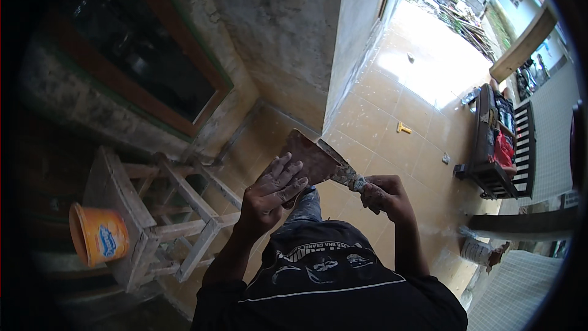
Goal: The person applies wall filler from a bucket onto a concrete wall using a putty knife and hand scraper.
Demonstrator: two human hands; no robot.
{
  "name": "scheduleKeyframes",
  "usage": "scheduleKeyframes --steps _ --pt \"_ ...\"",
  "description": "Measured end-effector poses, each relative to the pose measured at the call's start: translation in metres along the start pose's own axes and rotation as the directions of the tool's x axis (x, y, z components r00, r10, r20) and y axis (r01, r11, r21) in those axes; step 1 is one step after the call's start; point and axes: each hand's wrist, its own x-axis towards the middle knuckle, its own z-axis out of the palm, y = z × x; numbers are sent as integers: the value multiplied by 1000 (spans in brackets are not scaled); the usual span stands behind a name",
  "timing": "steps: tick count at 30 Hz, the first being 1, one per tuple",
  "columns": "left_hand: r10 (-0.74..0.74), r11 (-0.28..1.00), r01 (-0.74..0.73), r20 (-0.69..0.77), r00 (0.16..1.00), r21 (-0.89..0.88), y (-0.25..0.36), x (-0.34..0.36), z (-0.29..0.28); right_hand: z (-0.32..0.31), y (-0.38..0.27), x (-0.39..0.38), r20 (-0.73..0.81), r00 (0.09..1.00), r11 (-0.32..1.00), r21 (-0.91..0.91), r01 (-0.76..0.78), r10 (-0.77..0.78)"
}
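My left hand [269, 193] grips a flat reddish-brown plate [308, 158], its fingers laid across the near part of the face. Whitish residue coats those fingers. In my right hand [387, 196] is a putty knife [346, 173], held by its wrapped, smeared handle. Its blade lies along the plate's right edge and looks to be touching it. Both tools are in front of my chest, above the tiled floor. Part of my left hand's grip is hidden behind the plate.
To the left, an orange bucket [101, 236] sits on a wooden stand [122, 208]. A patchy plastered wall [282, 30] and its corner rise ahead. On the tiles lies a yellow tool [403, 127]. A dark wooden bench [490, 141] holding several items stands right, near a paint-stained bucket [476, 250].
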Motion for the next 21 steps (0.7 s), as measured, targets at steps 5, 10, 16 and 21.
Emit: scheduleKeyframes --steps 5,10,16,21 --pt "46 994 -46 5 999 104 -40 36 -1 -16 -14 24 -48 999 1000 -13 25 -25" --pt "-268 955 253 -83 960 -157 -82 60 13 -30 -25 63 3 998 984 165 62 -63" --pt "-529 -141 501 493 691 -854 -126 110 17 -31 -25 131 -195 777 637 -705 314 -598" --pt "-482 -287 442 526 700 -850 -175 134 18 -55 -41 162 -41 719 250 -950 187 -694"
